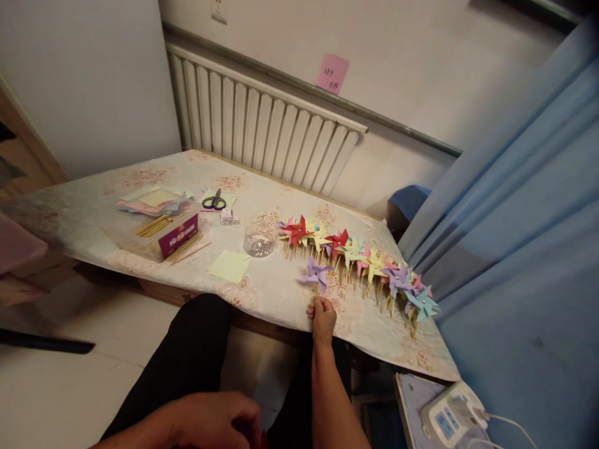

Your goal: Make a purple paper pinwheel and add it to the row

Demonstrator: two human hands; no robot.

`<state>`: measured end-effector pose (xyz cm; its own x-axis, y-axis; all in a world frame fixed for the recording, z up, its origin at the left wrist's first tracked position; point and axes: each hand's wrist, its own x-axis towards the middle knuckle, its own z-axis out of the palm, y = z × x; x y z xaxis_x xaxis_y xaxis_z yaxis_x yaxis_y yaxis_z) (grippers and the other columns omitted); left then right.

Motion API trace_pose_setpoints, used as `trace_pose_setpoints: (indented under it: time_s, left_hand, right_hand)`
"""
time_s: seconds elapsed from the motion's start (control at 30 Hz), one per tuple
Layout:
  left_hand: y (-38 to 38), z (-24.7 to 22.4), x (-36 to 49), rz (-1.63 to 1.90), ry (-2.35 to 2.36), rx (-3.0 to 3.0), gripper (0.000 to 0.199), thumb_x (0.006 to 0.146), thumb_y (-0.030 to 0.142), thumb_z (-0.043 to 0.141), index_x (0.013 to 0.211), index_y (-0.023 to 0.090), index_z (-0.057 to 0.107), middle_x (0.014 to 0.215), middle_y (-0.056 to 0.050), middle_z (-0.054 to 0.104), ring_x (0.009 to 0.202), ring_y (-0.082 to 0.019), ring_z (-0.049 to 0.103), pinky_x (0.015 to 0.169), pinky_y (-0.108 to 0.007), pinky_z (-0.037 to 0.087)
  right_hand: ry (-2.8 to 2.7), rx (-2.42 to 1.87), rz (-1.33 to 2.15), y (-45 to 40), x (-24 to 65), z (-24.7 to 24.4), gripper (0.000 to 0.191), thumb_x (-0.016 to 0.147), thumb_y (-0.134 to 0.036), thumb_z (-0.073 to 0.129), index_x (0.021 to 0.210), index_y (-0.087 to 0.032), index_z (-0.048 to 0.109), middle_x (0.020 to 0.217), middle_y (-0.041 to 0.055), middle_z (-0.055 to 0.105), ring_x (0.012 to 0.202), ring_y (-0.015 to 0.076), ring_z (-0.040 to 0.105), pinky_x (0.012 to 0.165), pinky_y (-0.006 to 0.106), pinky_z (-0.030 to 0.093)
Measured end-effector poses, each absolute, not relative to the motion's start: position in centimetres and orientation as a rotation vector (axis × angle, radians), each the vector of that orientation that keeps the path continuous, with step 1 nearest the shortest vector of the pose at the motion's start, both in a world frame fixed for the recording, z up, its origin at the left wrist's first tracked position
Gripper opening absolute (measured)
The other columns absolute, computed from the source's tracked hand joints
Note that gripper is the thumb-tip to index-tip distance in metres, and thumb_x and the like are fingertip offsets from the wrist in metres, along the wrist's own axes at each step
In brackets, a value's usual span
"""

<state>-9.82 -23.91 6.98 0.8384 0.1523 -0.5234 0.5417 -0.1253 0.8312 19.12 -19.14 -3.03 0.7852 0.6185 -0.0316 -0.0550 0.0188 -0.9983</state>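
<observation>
A purple paper pinwheel (pixel 316 274) stands up from my right hand (pixel 324 319), whose fingers pinch its thin stick at the table's front edge. My left hand (pixel 224 419) is low over my lap with its fingers curled, partly cut off by the bottom of the view. A bit of red shows beside its fingers, but what it holds is hidden. Just beyond the right hand, a long row of finished pinwheels (pixel 374 263) in red, yellow, purple, pink and blue lies on the table. A round clear dish (pixel 260 243) of small shiny pieces sits left of them.
On the flowered tablecloth (pixel 276 305) lie a yellow paper square (pixel 229 266), a clear box with a purple label (pixel 178 236) holding sticks, loose sticks (pixel 188 249), black scissors (pixel 214 201), small white boxes (pixel 229 217) and coloured paper (pixel 156 199). A blue curtain (pixel 515 249) hangs right.
</observation>
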Motion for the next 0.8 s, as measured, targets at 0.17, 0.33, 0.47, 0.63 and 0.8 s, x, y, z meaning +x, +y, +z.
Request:
trace_pose_setpoints:
  time_s: [0.17,0.33,0.47,0.63,0.8]
  left_hand:
    - [-20.4,4.2,-6.5,-0.168,0.541,1.490,0.026,0.064,0.026,0.062,0.088,0.018,0.068,0.077,0.001,0.069,0.072,-0.016,0.061,0.066,-0.026,0.043]
    - [-15.8,3.8,-1.5,0.109,0.673,1.358,0.020,0.069,0.031,0.058,0.082,0.016,0.058,0.069,0.001,0.064,0.064,-0.013,0.057,0.065,-0.027,0.040]
    - [-12.6,4.3,2.1,0.199,0.707,1.318,0.023,0.068,0.035,0.059,0.080,0.016,0.055,0.066,0.002,0.062,0.061,-0.012,0.054,0.063,-0.027,0.037]
    - [-9.5,2.8,5.9,0.211,0.713,1.286,0.023,0.068,0.035,0.060,0.079,0.016,0.054,0.063,0.002,0.061,0.055,-0.011,0.053,0.058,-0.026,0.038]
    - [-7.4,1.3,8.5,0.248,0.681,1.268,0.024,0.071,0.038,0.062,0.076,0.017,0.053,0.063,0.002,0.060,0.053,-0.010,0.053,0.055,-0.025,0.039]
  right_hand:
    - [-0.471,-1.459,0.570,-18.6,19.0,-2.9,0.031,0.069,-0.046,0.068,0.077,-0.016,0.063,0.054,-0.0042,0.060,0.043,0.0091,0.051,0.040,0.019,0.038]
    - [-0.459,-1.430,0.588,-17.9,18.9,-2.7,0.028,0.071,-0.043,0.067,0.077,-0.016,0.062,0.053,-0.0047,0.058,0.042,0.0079,0.048,0.040,0.018,0.036]
    - [-0.475,-1.444,0.594,-17.2,18.9,-2.3,0.026,0.073,-0.042,0.066,0.077,-0.017,0.061,0.054,-0.0050,0.058,0.043,0.0076,0.048,0.041,0.018,0.037]
    - [-0.495,-1.401,0.606,-15.6,19.3,-2.3,0.022,0.076,-0.039,0.064,0.078,-0.018,0.061,0.056,-0.0053,0.058,0.044,0.0079,0.048,0.043,0.019,0.038]
    - [-0.487,-1.346,0.629,-14.2,19.8,-2.6,0.020,0.078,-0.038,0.063,0.078,-0.019,0.058,0.056,-0.0061,0.057,0.044,0.0081,0.046,0.044,0.020,0.037]
